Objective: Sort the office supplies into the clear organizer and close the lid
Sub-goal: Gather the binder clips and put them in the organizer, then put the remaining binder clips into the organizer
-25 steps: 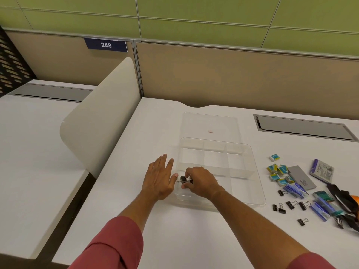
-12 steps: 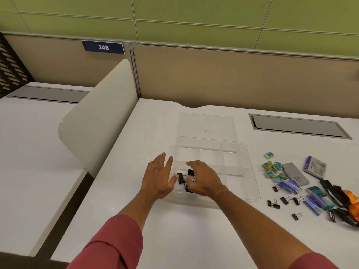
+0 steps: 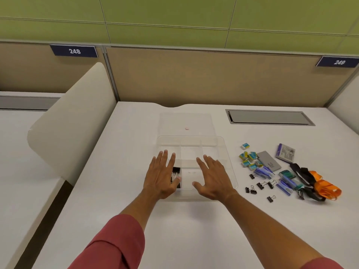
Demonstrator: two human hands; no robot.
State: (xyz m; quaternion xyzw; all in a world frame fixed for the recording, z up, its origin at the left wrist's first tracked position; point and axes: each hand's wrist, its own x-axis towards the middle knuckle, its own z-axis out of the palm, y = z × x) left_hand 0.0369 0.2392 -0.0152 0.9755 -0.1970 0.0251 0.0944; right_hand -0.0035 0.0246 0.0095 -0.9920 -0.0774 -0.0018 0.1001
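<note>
The clear organizer (image 3: 225, 144) sits mid-desk, divided into compartments, with its clear lid (image 3: 186, 121) lying flat behind it. Black binder clips (image 3: 176, 174) lie in the near-left compartment. My left hand (image 3: 162, 176) rests flat and open at the organizer's left edge, partly covering those clips. My right hand (image 3: 212, 178) hovers open over the near middle compartment and holds nothing. To the right of the organizer lie loose binder clips (image 3: 259, 186), small staple boxes (image 3: 248, 158), blue staple packs (image 3: 284, 184), a grey case (image 3: 269, 160) and a purple-edged box (image 3: 285, 153).
A black and orange lanyard (image 3: 318, 184) lies bunched at the far right. A grey cable hatch (image 3: 269, 117) is set into the desk behind the supplies. A cream divider panel (image 3: 73, 121) stands along the desk's left edge, with a partition wall behind.
My right hand has let go of the binder clips into the near-left compartment and spread open, moving right. The left hand stays at the organizer's edge.
</note>
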